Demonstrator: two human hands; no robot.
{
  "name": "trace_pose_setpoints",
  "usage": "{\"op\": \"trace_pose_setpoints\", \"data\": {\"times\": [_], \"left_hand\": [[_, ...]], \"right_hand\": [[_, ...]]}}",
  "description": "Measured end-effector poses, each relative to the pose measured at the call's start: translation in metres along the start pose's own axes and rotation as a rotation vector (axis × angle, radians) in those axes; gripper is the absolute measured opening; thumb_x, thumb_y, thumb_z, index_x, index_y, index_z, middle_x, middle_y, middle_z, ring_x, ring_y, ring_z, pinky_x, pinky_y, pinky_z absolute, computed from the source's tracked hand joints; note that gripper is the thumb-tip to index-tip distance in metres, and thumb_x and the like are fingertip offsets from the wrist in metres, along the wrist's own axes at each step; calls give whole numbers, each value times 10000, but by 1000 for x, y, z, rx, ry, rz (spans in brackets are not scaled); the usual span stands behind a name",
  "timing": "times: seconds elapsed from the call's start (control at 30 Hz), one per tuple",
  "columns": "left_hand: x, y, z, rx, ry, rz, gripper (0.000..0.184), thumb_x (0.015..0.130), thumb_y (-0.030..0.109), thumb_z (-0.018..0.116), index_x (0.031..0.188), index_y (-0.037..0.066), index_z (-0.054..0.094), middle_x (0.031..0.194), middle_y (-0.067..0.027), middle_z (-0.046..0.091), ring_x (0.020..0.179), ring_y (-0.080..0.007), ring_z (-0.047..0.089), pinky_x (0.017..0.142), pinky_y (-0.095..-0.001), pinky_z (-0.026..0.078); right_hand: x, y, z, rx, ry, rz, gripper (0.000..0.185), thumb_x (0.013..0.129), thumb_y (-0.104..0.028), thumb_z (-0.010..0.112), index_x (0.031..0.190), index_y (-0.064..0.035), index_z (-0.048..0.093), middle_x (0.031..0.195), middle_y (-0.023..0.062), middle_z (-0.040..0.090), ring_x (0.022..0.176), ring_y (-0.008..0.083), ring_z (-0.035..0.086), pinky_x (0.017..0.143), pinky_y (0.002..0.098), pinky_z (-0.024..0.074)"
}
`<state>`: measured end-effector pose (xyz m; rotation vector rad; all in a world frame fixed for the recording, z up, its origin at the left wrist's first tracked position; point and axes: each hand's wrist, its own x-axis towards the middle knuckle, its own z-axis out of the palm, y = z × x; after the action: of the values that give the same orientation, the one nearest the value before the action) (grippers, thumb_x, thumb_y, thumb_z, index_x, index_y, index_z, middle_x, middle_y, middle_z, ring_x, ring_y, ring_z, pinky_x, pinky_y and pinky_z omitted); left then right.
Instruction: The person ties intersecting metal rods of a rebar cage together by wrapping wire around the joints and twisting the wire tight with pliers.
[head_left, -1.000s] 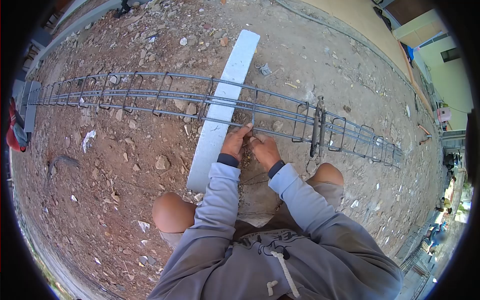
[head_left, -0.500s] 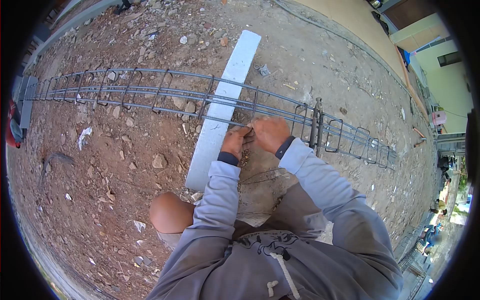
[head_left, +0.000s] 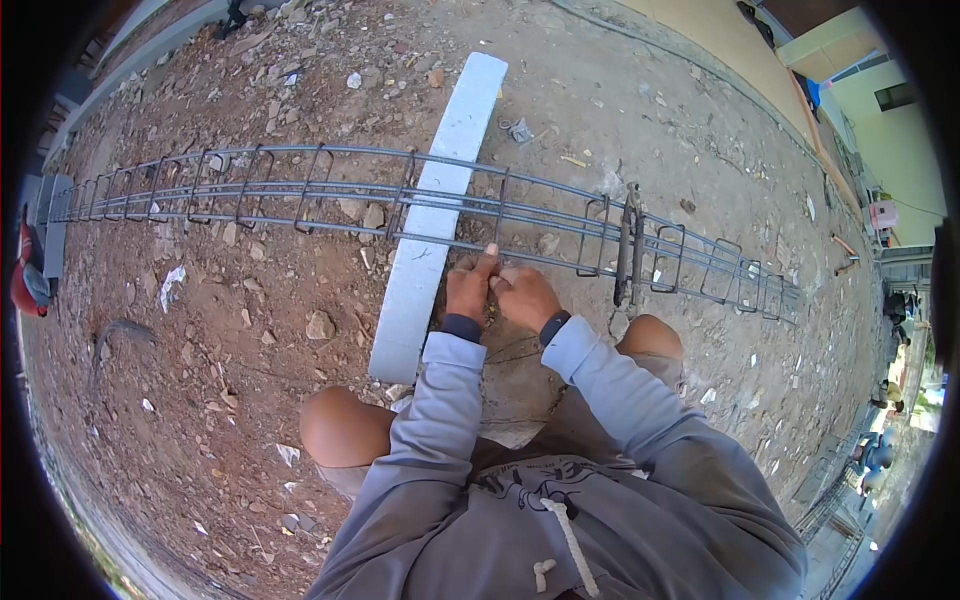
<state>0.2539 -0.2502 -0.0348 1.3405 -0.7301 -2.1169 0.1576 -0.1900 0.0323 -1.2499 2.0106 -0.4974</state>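
Right hand [head_left: 525,298]: lowered since half a second ago, off the lower bar and beside the left; fingers curled in, their grip hidden, so I cannot tell what they hold.
Left hand [head_left: 468,290]: index finger stretched to the lower bar near a stirrup's corner, the rest bent; cannot tell whether anything is pinched.
Rebar cage [head_left: 500,207]: just beyond both hands, running crosswise over the slab.
Pale slab [head_left: 410,300]: slanting under the cage, close on the left hand's side.
Long-handled tool [head_left: 622,265]: across the bars to the right, blocking that stretch.
Grey blocks [head_left: 57,225]: at the cage's far left end.
Ground [head_left: 230,370]: strewn with stones and white scraps; a dark wire bundle [head_left: 125,330] lies left.
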Motion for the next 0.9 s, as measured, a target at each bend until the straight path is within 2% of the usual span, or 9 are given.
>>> {"op": "trace_pose_setpoints", "data": {"times": [0.13,0.2,0.27,0.3,0.4,0.63,0.83,0.87,0.9], "left_hand": [[-16,14,19,3,-77,-100,378,882,357,598,901,-20,620,897,-150,665,763,-205,647,648,-315,519],[-24,14,24,-109,-138,-141,369,889,360,588,941,-4,616,928,-139,666,811,-206,646,689,-333,513],[-23,9,20,-189,-180,-175,349,885,369,597,999,39,608,963,-97,668,866,-202,644,733,-350,500],[-21,6,17,-208,-181,-182,339,882,364,604,1005,47,605,956,-85,665,857,-199,642,736,-348,504],[-21,2,20,-247,-177,-176,266,877,343,619,960,90,611,848,-14,651,762,-157,636,668,-297,512],[-22,0,27,-214,-101,-74,232,841,326,671,822,100,623,641,39,573,555,-102,560,484,-216,436],[-11,8,20,145,-72,95,222,845,267,658,726,86,608,556,43,507,441,-57,416,408,-222,303],[-11,9,19,236,-55,137,228,847,262,654,712,85,603,544,43,495,434,-53,401,406,-226,292],[-9,10,18,328,-41,179,235,848,258,649,698,84,598,532,44,484,427,-48,385,404,-230,282]], "right_hand": [[-17,5,-24,69,-28,27,318,850,-297,511,787,-10,633,805,249,620,815,407,595,725,478,464],[-27,8,-53,-20,221,91,276,843,-280,540,781,-25,622,798,209,622,769,400,586,710,481,460],[-28,30,-79,-133,706,35,206,818,-239,589,814,-34,605,842,182,602,795,387,574,730,476,456],[-23,56,-91,-393,850,-13,194,799,-192,610,904,-34,573,930,181,566,874,387,556,755,481,448],[-16,97,-113,-516,677,397,431,746,-235,656,1062,3,486,1050,231,530,973,404,538,815,472,456],[-5,101,-109,-402,546,649,533,716,-223,636,1139,28,430,1090,267,529,982,430,572,864,453,470],[-5,98,-121,-257,623,631,518,707,-200,571,1154,15,422,1039,275,567,993,425,569,860,462,466],[-8,101,-117,-311,701,551,414,723,-210,578,1066,4,489,936,213,610,860,352,629,745,418,497],[-12,97,-115,-28,637,508,373,727,-213,584,1023,2,508,895,189,613,797,321,631,701,394,492]]}}
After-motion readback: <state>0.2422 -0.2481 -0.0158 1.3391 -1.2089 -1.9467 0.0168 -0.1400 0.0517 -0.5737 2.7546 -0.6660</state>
